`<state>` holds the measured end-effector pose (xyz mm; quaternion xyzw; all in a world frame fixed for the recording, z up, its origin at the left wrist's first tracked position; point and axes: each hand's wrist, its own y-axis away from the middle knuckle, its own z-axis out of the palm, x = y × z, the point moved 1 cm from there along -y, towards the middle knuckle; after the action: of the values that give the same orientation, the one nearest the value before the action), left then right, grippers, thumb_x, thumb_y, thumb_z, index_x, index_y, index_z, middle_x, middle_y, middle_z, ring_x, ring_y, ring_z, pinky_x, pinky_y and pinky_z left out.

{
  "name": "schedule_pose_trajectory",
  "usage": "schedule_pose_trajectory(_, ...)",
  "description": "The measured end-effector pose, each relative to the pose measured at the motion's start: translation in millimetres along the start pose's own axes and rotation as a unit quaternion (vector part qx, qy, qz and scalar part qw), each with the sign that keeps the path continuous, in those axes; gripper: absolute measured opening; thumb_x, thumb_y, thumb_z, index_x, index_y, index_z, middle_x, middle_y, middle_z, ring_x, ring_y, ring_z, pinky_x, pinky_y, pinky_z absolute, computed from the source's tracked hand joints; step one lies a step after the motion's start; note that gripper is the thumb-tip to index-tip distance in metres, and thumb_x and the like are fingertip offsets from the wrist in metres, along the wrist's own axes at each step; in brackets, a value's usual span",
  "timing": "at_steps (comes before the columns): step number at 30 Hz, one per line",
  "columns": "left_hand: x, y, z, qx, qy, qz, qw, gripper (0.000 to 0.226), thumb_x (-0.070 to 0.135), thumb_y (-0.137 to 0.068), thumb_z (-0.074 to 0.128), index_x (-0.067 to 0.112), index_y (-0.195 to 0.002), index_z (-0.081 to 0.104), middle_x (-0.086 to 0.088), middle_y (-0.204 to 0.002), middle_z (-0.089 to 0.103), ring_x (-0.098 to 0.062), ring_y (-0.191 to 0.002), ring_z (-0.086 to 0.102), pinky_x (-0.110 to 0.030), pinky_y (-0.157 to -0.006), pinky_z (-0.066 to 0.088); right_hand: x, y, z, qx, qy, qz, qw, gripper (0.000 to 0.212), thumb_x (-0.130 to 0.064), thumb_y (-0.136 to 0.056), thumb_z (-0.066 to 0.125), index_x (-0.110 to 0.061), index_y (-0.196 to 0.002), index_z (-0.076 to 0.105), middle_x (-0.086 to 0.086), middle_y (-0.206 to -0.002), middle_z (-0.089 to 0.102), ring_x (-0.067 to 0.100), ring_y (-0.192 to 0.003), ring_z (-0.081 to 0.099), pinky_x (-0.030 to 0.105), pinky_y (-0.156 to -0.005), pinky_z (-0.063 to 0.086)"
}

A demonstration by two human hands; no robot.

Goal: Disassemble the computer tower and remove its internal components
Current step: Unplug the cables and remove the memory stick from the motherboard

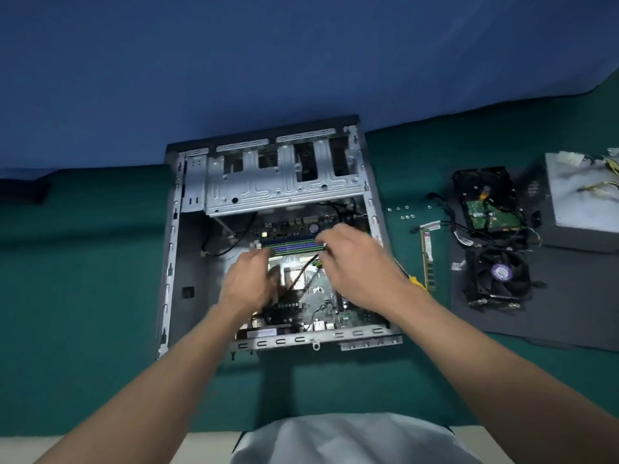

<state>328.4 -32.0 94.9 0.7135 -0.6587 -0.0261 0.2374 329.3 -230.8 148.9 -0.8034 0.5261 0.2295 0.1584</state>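
The open computer tower lies on its side on the green cloth, its motherboard exposed. A green memory stick sits across the board's slots. My left hand pinches the stick's left end. My right hand pinches its right end with curled fingers. Both hands reach deep inside the case and hide much of the board's middle.
To the right lie a loose memory stick, a yellow-handled screwdriver, several small screws, a hard drive, a cooler fan and a power supply on a grey panel. A blue wall stands behind.
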Motion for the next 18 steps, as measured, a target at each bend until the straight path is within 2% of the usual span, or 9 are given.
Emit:
schedule_pose_trajectory(3, -28.9, -13.4, 1.4, -0.055, 0.013, -0.040, 0.998, 0.043, 0.024, -0.095, 0.056, 0.015, -0.135, 0.048, -0.010, -0.136, 0.052, -0.030, -0.121, 0.051, -0.044, -0.099, 0.044, -3.0, -30.6, 33.3, -0.152, 0.072, 0.030, 0.985, 0.026, -0.008, -0.091, 0.051, -0.007, -0.117, 0.052, 0.009, -0.114, 0.052, 0.025, -0.104, 0.052, 0.034, -0.084, 0.044)
schedule_pose_trajectory(6, -45.5, -26.6, 5.2, -0.064, 0.027, -0.032, 0.997, 0.048, 0.021, -0.094, 0.055, 0.014, -0.140, 0.043, -0.010, -0.141, 0.049, -0.031, -0.127, 0.046, -0.042, -0.102, 0.042, 6.2, -53.5, 56.2, -0.184, 0.120, 0.079, 0.972, 0.033, -0.003, -0.091, 0.049, -0.003, -0.124, 0.051, 0.016, -0.130, 0.049, 0.029, -0.116, 0.049, 0.040, -0.098, 0.043)
schedule_pose_trajectory(11, -52.1, -48.3, 12.0, -0.065, 0.058, -0.019, 0.996, 0.043, 0.022, -0.094, 0.055, 0.014, -0.136, 0.045, -0.012, -0.133, 0.055, -0.032, -0.121, 0.051, -0.040, -0.096, 0.043, 23.5, -77.2, 71.0, -0.192, 0.173, 0.144, 0.955, 0.037, 0.005, -0.082, 0.054, -0.003, -0.119, 0.055, 0.015, -0.114, 0.057, 0.030, -0.098, 0.054, 0.038, -0.085, 0.049)
schedule_pose_trajectory(13, -51.7, -57.5, 14.4, -0.073, 0.065, -0.024, 0.995, 0.043, 0.021, -0.094, 0.055, 0.015, -0.135, 0.044, -0.012, -0.127, 0.058, -0.032, -0.115, 0.054, -0.040, -0.091, 0.045, 24.5, -84.1, 74.0, -0.205, 0.191, 0.143, 0.949, 0.034, 0.005, -0.080, 0.055, -0.003, -0.114, 0.057, 0.015, -0.104, 0.058, 0.028, -0.089, 0.053, 0.037, -0.080, 0.049)
schedule_pose_trajectory(15, -51.5, -66.2, 16.9, -0.077, 0.061, -0.021, 0.995, 0.042, 0.016, -0.092, 0.058, 0.016, -0.132, 0.046, -0.011, -0.122, 0.059, -0.032, -0.111, 0.057, -0.042, -0.090, 0.047, 23.6, -89.7, 77.7, -0.211, 0.202, 0.133, 0.947, 0.028, 0.008, -0.080, 0.049, -0.002, -0.104, 0.061, 0.012, -0.088, 0.058, 0.025, -0.077, 0.055, 0.031, -0.067, 0.046)
schedule_pose_trajectory(18, -49.8, -76.7, 19.1, -0.072, 0.037, -0.015, 0.997, 0.027, 0.011, -0.089, 0.060, 0.011, -0.116, 0.055, -0.014, -0.106, 0.060, -0.031, -0.093, 0.058, -0.039, -0.079, 0.048, 24.5, -94.2, 80.4, -0.218, 0.203, 0.121, 0.947, 0.029, 0.014, -0.081, 0.041, -0.001, -0.096, 0.061, 0.011, -0.079, 0.057, 0.026, -0.072, 0.060, 0.026, -0.062, 0.043)
